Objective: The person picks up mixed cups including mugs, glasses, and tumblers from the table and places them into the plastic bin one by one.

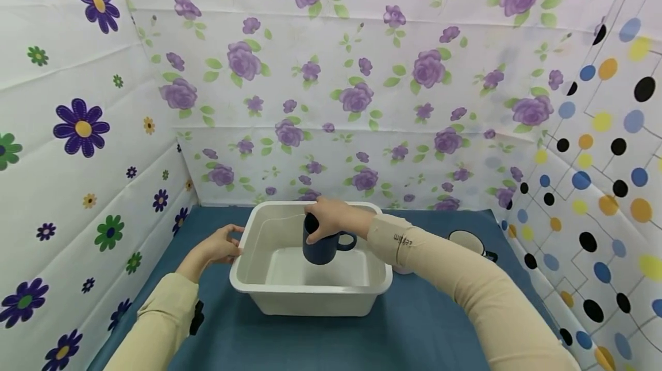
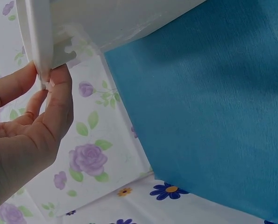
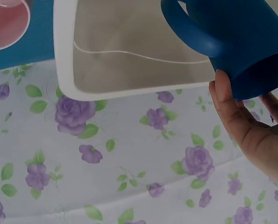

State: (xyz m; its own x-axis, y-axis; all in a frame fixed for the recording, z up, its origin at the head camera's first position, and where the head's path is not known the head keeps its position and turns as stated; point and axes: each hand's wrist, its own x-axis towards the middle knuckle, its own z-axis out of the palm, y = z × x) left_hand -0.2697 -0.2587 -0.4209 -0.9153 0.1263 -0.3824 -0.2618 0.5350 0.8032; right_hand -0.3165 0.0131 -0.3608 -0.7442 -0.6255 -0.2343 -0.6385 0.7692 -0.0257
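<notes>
My right hand (image 1: 332, 219) grips a dark blue mug (image 1: 320, 249) by its rim end, over the inside of a white plastic basin (image 1: 310, 289). In the right wrist view, the thumb and fingers are on the rim of the mug (image 3: 241, 32), and its handle stands out to the side away from the hand. At the basin's left side, my left hand (image 1: 216, 246) pinches the rim. The left wrist view has the thumb and fingers of that hand (image 2: 40, 112) on either side of the basin's edge (image 2: 41, 37).
Right of the basin stands a white mug (image 1: 467, 241) with a dark rim and handle, partly behind the right sleeve. A pink cup (image 3: 7, 23) is beside the basin, mostly hidden by the arm in the head view. Patterned sheets (image 1: 331, 101) enclose the blue-covered table (image 1: 434, 325).
</notes>
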